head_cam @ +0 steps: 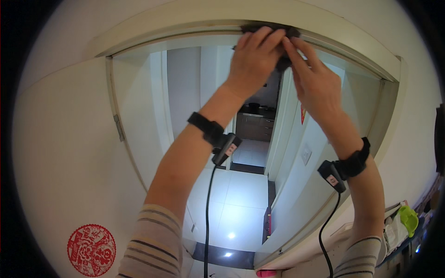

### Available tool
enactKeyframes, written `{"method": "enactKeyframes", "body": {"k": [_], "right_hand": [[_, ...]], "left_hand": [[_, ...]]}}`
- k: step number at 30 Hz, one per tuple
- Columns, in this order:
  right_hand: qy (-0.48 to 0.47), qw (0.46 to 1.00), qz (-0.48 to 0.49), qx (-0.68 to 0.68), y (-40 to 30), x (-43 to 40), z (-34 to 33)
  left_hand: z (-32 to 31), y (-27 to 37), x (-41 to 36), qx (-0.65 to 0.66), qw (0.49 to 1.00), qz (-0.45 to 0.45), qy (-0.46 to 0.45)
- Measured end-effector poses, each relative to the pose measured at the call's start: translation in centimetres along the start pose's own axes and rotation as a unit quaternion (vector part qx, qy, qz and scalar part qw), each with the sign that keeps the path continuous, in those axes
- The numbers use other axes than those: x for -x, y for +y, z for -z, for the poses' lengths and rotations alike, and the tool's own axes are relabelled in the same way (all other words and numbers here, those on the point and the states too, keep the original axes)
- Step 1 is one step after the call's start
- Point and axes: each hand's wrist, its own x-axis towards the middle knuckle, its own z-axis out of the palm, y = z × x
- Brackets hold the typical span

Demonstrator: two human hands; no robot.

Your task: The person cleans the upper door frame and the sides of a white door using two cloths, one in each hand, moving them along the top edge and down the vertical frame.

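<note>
Both arms reach up to the top of a cream door frame (194, 17). A dark cloth (285, 63), blurred and bunched, lies against the underside of the frame's head, and part of it hangs below the fingers. My left hand (255, 59) grips the cloth with bent fingers, its back towards me. Close beside it, my right hand (318, 81) pinches the cloth's right part with the fingertips. The fingers of the two hands nearly meet. Most of the cloth is hidden behind them.
A white door (62, 139) with a round red paper-cut (91, 250) stands open at left, by a metal hinge (119, 128). Beyond lie a tiled hallway floor (240, 187) and kitchen cabinets (253, 127). Black wrist devices trail cables (208, 215). A green object (408, 220) sits at lower right.
</note>
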Motion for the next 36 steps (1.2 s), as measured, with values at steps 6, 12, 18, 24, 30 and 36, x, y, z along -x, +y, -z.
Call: {"method": "enactKeyframes", "body": {"k": [6, 12, 18, 24, 30, 36], "right_hand": [[-0.002, 0.999, -0.048, 0.023, -4.8, -1.9, -4.6], [0.008, 0.999, -0.037, -0.01, -9.0, -4.4, -8.1], [0.042, 0.999, -0.022, -0.01, -9.0, -4.7, -8.4], [-0.013, 0.998, -0.068, 0.005, -5.6, -2.8, -6.3], [-0.016, 0.991, -0.132, 0.024, -1.8, 0.3, -3.1], [-0.003, 0.986, -0.167, 0.029, -0.5, 1.3, -1.4]], "left_hand": [[3.4, -5.6, 1.9, -0.028, 0.998, -0.044, -0.031], [6.2, -10.5, 4.0, -0.084, 0.992, -0.066, -0.067], [5.4, -10.3, 4.7, -0.067, 0.997, -0.031, -0.016], [2.8, -6.4, 3.1, -0.023, 0.999, -0.022, -0.01], [-0.2, -0.8, -0.1, 0.088, 0.995, -0.03, 0.018], [-1.7, 1.3, -1.6, 0.081, 0.996, -0.036, 0.029]]}}
